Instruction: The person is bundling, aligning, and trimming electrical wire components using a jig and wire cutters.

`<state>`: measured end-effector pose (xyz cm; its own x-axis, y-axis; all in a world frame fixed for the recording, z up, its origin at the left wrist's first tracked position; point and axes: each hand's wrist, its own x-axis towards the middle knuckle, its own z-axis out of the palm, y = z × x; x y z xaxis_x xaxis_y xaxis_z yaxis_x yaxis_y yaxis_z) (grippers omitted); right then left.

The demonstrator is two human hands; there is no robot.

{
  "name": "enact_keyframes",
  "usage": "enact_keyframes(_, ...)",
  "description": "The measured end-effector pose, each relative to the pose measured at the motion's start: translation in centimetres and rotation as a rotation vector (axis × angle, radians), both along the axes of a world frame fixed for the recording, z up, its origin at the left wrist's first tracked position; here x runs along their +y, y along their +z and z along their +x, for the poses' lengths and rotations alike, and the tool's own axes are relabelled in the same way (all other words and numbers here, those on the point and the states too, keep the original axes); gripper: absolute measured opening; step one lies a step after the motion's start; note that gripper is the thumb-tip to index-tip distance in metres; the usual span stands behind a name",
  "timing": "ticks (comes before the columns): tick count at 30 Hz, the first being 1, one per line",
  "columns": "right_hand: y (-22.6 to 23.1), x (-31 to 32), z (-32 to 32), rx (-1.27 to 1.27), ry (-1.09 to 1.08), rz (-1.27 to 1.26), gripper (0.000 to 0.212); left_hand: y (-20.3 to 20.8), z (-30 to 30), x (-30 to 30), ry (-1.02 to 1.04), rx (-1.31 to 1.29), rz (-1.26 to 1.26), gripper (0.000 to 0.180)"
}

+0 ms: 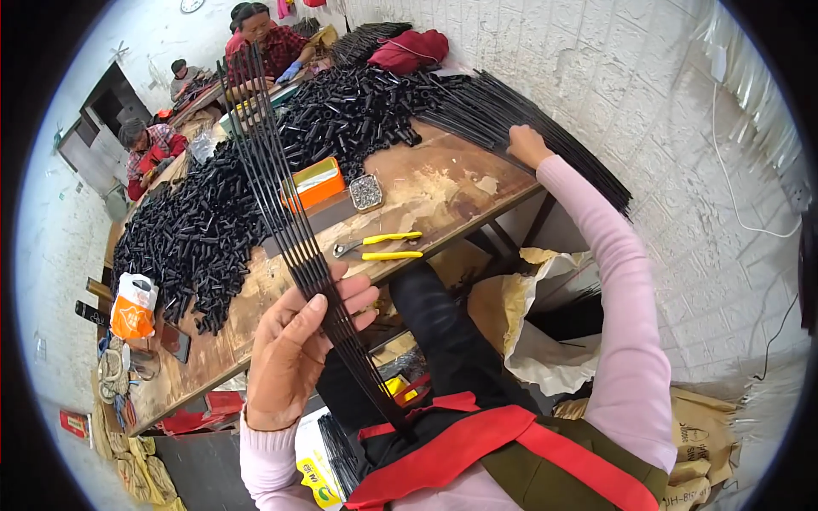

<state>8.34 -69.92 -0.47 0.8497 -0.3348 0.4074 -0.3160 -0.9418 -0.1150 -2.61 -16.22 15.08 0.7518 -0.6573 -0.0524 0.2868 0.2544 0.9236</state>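
Note:
My left hand (294, 345), raised in front of me, is closed around a fan of thin black rods (308, 271). Their far ends spread apart above the table, while the near ends come together at my lap. Stretched out to the right, my right hand (530, 146) is closed at the edge of a long bundle of black rods (562, 128) lying along the wall side. Its curled fingers hide how many rods they grip. Between my hands, pliers with yellow handles (392, 238) lie on the wooden table (443, 183).
Heaps of short black tubular parts (192, 230) cover much of the table. An orange box (317, 192) stands beside a tin of small metal pieces (366, 192). A phone (175, 343) lies near the left edge. Below right is an open paper sack (494, 311). Co-workers (273, 51) sit farther back.

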Motion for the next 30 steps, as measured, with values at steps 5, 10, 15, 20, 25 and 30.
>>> enact_keyframes(5, 2.5, -0.7, 0.6, 0.138, -0.066, 0.209, 0.009, -0.1, 0.5, -1.0, -0.031, 0.022, -0.003, 0.048)
enact_keyframes(10, 7.0, -3.8, 0.8, -0.186, 0.124, -0.117, 0.023, 0.0, 0.7, -1.7, -0.093, 0.018, -0.022, 0.047)
enact_keyframes(15, 17.9, 13.9, -0.6, -0.147, 0.682, 0.915, 0.039, -0.3, 1.3, 0.1, -0.008, 0.037, -0.069, 0.045)
enact_keyframes(20, 19.7, 29.3, -5.8, 0.153, 0.838, 1.210, 0.028, -1.8, 2.8, 0.8, 0.055, 0.041, -0.107, 0.039)
enact_keyframes(25, 17.0, 37.2, -6.2, 0.090, 0.988, 0.932, 0.027, -3.4, 3.7, 2.8, 0.144, -0.018, -0.179, 0.025)
enact_keyframes(30, 13.1, 38.8, -5.3, 0.132, 1.113, 1.121, 0.026, -4.4, 2.1, 4.6, 0.265, 0.032, -0.128, 0.020)
